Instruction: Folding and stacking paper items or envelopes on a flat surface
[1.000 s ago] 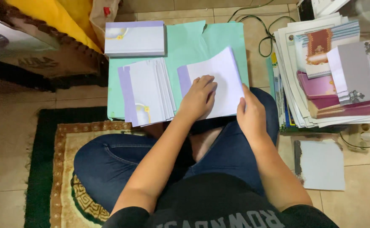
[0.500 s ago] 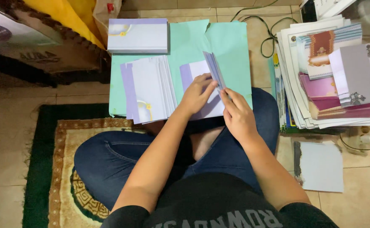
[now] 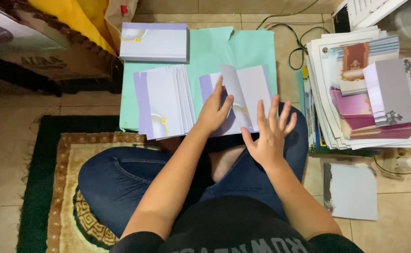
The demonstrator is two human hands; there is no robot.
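A lilac and white folded card (image 3: 245, 96) lies on a mint green sheet (image 3: 205, 51) in front of my crossed legs. My left hand (image 3: 215, 110) presses flat on the card's left part, fingers pointing away from me. My right hand (image 3: 269, 133) hovers just below the card's right flap with its fingers spread and nothing in it. The flap stands partly raised. To the left of the card lies a fanned stack of like cards (image 3: 163, 100). A tidy stack of the same cards (image 3: 154, 42) sits at the far left of the green sheet.
A tall pile of mixed printed cards and papers (image 3: 365, 89) stands at the right. A loose pale sheet (image 3: 351, 189) lies on the tiled floor. A patterned rug (image 3: 51, 187) is under my left knee. A cardboard box (image 3: 37, 42) is at upper left, cables (image 3: 304, 42) behind.
The card's right flap, flat a second ago, has been folded over leftward. My right hand has let it go and drawn back, spreading its fingers. My left hand stays on the card.
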